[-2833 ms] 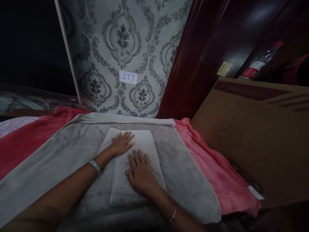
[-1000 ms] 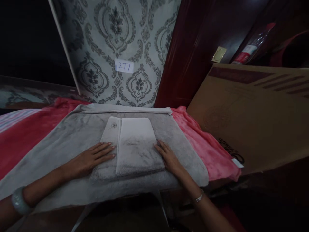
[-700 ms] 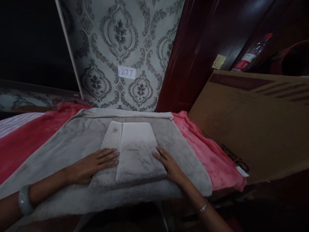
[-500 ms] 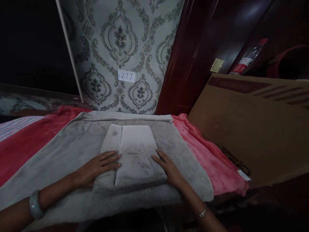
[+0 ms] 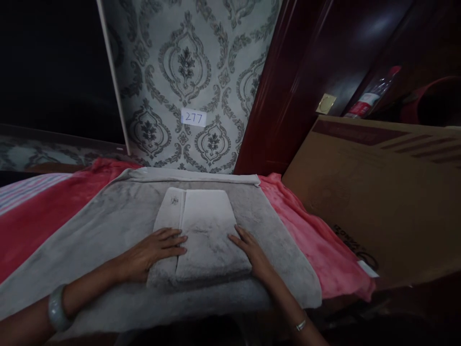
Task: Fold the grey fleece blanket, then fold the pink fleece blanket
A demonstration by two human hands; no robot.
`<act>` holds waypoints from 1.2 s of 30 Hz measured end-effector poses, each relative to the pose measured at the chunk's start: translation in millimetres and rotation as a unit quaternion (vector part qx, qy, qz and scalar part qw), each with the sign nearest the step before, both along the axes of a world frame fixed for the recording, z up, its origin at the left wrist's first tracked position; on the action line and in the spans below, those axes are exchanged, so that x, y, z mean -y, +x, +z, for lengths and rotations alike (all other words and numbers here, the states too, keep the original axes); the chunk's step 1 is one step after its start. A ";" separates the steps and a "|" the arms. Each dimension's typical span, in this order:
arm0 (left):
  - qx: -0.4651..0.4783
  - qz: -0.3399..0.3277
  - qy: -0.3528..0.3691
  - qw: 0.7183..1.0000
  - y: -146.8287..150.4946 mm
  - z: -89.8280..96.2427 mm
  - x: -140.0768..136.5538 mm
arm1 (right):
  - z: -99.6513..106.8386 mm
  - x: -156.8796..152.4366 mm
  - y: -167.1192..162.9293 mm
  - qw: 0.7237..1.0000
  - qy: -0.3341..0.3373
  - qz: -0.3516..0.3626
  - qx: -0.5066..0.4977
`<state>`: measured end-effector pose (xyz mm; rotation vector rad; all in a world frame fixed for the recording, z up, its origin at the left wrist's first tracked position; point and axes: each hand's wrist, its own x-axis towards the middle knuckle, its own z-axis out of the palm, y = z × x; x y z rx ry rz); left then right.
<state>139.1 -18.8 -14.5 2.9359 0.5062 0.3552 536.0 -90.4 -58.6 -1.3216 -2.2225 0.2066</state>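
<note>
A folded grey plush cloth, likely a towel (image 5: 211, 221), lies flat in the middle, with a small dark embroidered mark near its upper left corner. On its left part rests my left hand (image 5: 154, 252), fingers stretched out and pointing right. My right hand (image 5: 250, 250) touches the right edge with its fingers spread. Beneath the folded towel is a larger grey plush cloth (image 5: 122, 235) spread over the surface, its far edge folded over. The left wrist wears a pale green bangle (image 5: 57, 307), the right a thin silver bracelet (image 5: 300, 325).
Red fabric (image 5: 302, 230) shows on both sides under the grey cloth. At the right stands a large cardboard box (image 5: 374, 192), with a bottle (image 5: 370, 98) behind it. Behind the surface is a patterned wall (image 5: 187, 62) bearing a paper label "277"; a dark screen (image 5: 54, 67) is at left.
The whole view has shifted slightly, the scene sitting a little farther right and lower. Both hands stay on the folded towel, and its folds look the same.
</note>
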 end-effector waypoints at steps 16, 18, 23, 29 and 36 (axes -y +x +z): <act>0.173 0.074 -0.271 0.944 20.2 74.5 7.6 | 83.1 -10.3 -9.7 0.969 0.035 0.003 -0.245; 0.243 0.138 -0.340 0.898 17.5 90.9 12.2 | 105.5 -6.5 -13.8 0.952 0.039 0.009 -0.303; 0.444 0.197 -0.485 0.727 27.6 155.8 24.2 | 181.1 -14.4 -17.0 0.912 0.124 -0.017 -0.391; 0.659 0.197 -0.551 0.472 69.7 213.2 57.0 | 264.0 -74.2 -31.0 0.888 0.090 0.087 -0.442; 0.722 0.288 -0.583 0.236 57.5 113.4 75.8 | 226.0 -179.1 -89.9 0.952 -0.081 0.043 -0.293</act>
